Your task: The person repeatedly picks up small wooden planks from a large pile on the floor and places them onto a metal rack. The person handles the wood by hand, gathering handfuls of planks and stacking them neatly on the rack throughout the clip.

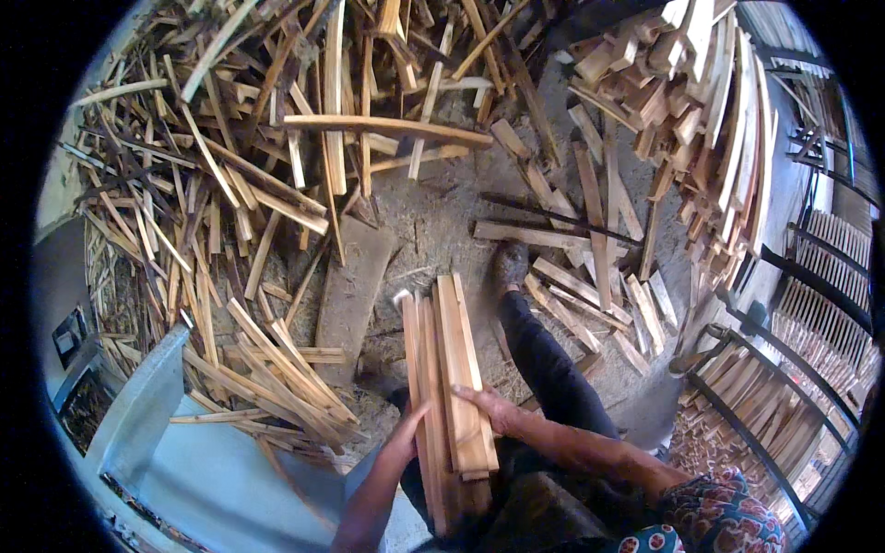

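A bundle of several wooden strips [466,369] lies lengthwise between my two hands, over my lap. My left hand [413,431] is closed against the bundle's left side, its fingers partly hidden behind the wood. From the right, my right hand [489,408] grips the lighter, wider strips, thumb on top and the other fingers underneath out of sight. The strips stand roughly side by side, and their near ends reach down to my dark clothing.
A large tangled heap of wood offcuts [212,175] fills the left and far left. Loose pieces [590,235] lie on the dusty floor by my right foot [510,265]. Stacked lumber [710,120] rises at far right; a metal rack [784,405] stands below it. A blue-grey metal surface [230,479] is at lower left.
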